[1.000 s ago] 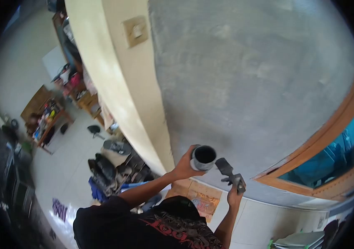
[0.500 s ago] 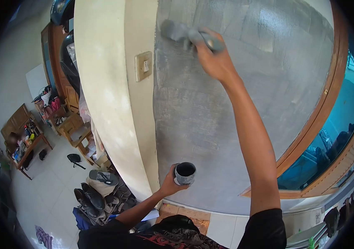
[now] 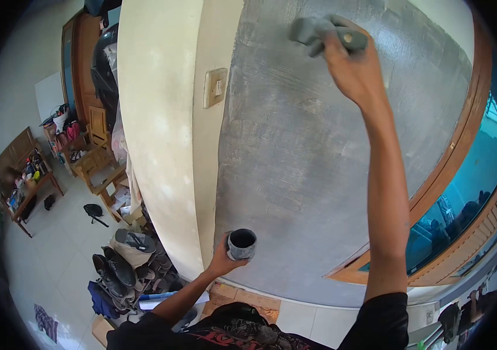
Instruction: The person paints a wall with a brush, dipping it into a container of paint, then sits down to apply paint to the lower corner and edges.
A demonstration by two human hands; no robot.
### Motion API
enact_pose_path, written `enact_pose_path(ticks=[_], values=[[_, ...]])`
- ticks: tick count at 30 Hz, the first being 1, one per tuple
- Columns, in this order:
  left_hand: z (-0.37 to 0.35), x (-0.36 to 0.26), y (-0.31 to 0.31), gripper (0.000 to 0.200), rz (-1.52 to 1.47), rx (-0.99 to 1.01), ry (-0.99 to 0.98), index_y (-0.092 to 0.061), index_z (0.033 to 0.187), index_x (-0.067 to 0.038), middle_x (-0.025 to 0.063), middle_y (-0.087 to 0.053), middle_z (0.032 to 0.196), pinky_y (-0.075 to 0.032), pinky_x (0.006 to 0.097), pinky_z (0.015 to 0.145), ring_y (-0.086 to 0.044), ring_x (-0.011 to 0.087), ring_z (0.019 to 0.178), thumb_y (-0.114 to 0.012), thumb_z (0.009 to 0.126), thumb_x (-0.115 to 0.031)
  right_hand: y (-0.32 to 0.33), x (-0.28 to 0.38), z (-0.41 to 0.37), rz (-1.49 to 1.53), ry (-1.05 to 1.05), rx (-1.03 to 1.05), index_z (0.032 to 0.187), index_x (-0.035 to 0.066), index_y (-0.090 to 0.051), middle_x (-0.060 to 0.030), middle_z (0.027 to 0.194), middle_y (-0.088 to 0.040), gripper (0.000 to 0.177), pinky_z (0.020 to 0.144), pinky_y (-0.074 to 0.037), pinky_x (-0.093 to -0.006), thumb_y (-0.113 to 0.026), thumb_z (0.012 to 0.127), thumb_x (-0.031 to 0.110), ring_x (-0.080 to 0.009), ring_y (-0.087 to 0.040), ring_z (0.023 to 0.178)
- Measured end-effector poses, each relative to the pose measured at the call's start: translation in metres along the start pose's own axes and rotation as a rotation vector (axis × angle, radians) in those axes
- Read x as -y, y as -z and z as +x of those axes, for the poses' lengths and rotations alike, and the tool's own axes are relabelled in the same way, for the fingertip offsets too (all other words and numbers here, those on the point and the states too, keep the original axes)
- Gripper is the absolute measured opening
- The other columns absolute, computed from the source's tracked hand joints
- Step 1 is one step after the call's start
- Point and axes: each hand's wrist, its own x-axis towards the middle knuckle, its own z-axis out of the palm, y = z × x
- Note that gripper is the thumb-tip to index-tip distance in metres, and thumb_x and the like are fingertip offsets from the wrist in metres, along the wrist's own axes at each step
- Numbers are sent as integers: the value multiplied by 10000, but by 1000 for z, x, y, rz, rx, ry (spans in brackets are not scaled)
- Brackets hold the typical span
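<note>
High on the grey-coated wall (image 3: 295, 151), my right hand (image 3: 358, 76) is wrapped round a paintbrush (image 3: 306, 32). The brush is smeared with grey, its bristle end pointing left, close over the wall face. Lower down, my left hand (image 3: 220, 261) grips a grey-stained cup (image 3: 240, 252) from its left side. The cup is upright, with its dark round mouth facing me; its contents look dark. The grey coat is streaky, glossy at the upper right and duller lower down.
A light switch (image 3: 215, 88) sits on the cream pillar (image 3: 158, 128) left of the grey area. A wood-framed window (image 3: 455, 227) borders it on the right. Piled shoes (image 3: 121, 271) lie at lower left, with a wooden chair (image 3: 99, 172) and bench (image 3: 44, 181) beyond.
My right hand and the brush have swept rightward along the upper wall. My left hand still holds the cup, slightly further left in view. The camera view has shifted a little.
</note>
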Motion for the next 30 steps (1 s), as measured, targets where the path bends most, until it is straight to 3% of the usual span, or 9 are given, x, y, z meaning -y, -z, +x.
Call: enact_pose_path(ticks=[6,10,13,16,18,20,25,27,30], values=[[-6,11,7,952,-62,-86,2,-373,1409,-23,159,-538,1332,-490,429,1076,-573,287,1262,-929,639,-86,-68,-32,27,-15,18,-94,1104,-29,-708,-209,956,-732,357,870,-522,-391,-644,922,272,-318,-704,950],[-13,20,10,958,-76,-59,24,-374,1400,-15,166,-533,1331,-492,424,1077,-576,288,1258,-936,629,-93,6,-62,4,-404,95,-181,1143,-18,-712,-242,1021,-733,396,894,-528,-433,-665,908,298,-402,-699,964],[-16,24,18,957,-75,-66,-9,-372,1391,-20,174,-553,1310,-493,415,1065,-582,282,1254,-941,625,-100,66,-27,-20,-577,37,-214,1103,-21,-713,-208,911,-733,350,807,-535,-406,-639,924,270,-341,-699,841],[-14,15,22,961,-91,-76,-18,-357,1378,-29,175,-583,1278,-496,411,1045,-599,282,1228,-947,624,-118,77,5,-8,-583,-245,-102,1029,-26,-705,-117,801,-701,298,707,-504,-360,-599,948,241,-218,-632,717],[-13,19,23,955,-83,-74,-41,-360,1373,-28,173,-589,1269,-498,410,1038,-604,283,1221,-948,625,-120,56,6,17,-234,55,-237,886,-3,-667,-36,776,-619,366,635,-460,-327,-521,1006,311,-124,-536,658],[-9,19,25,949,-72,-77,-66,-364,1368,-27,172,-595,1259,-501,409,1032,-608,284,1215,-949,627,-121,17,28,46,-205,151,-286,850,15,-656,-19,751,-613,329,634,-442,-301,-516,988,279,-102,-521,666],[-18,-7,25,927,-130,-145,-84,-373,1354,-26,172,-602,1249,-508,405,1017,-623,270,1185,-945,631,-113,-25,4,167,8,166,-176,932,-12,-708,-64,786,-684,324,649,-470,-297,-526,953,256,-128,-580,691],[-20,-4,27,928,-124,-138,-79,-371,1355,-28,168,-595,1251,-504,402,1021,-616,266,1190,-945,630,-110,-33,-4,197,89,311,-137,796,21,-612,-109,720,-673,294,620,-524,-326,-480,1005,180,-211,-660,648],[-25,-4,26,935,-167,-131,-54,-365,1358,-32,159,-577,1256,-496,399,1027,-602,261,1203,-947,630,-110,-39,-5,214,150,191,-174,744,13,-585,-100,679,-623,341,597,-506,-344,-465,1010,190,-196,-624,623]])
